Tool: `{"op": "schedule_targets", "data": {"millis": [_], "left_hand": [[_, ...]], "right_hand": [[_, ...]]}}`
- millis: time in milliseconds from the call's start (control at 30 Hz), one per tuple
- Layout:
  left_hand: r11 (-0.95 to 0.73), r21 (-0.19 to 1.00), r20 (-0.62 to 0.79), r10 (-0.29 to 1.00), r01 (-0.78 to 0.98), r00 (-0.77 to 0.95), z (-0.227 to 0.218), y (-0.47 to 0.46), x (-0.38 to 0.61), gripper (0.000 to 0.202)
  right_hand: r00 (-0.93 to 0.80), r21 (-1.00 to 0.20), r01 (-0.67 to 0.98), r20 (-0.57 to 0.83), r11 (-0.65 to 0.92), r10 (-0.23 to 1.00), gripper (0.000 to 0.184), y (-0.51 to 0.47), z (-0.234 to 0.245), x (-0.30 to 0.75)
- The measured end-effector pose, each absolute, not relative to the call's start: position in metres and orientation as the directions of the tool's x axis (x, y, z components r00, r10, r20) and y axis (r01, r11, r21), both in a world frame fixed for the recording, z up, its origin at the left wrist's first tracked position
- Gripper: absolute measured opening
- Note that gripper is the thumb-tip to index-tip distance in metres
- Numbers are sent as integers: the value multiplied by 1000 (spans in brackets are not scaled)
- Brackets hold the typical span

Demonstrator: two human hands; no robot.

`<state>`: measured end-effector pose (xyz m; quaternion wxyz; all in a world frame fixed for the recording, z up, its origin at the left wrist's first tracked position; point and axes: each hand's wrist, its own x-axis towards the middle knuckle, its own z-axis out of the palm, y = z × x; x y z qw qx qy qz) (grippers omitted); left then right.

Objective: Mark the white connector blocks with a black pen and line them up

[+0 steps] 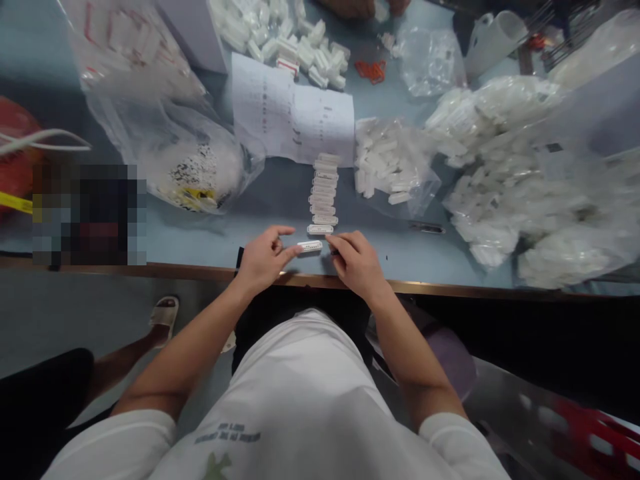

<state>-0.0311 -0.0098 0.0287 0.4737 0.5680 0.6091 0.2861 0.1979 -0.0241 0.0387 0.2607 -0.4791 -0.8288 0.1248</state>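
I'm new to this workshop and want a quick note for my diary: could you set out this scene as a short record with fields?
Left hand: thumb touching the left end of a small white plastic strip
Right hand: fingertips at that strip's right end
Just beyond the hands: a neat column of similar white plastic strips
Surface: pale blue-grey table
Also there: printed white paper sheet; clear plastic bag of white pieces
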Motion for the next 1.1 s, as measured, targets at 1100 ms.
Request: {"op": "schedule_targets", "data": {"millis": [1100], "left_hand": [[426,652,-450,883,-627,132,69,-21,11,36]], "right_hand": [[-350,-490,772,206,406,914,19,-31,52,140]]}}
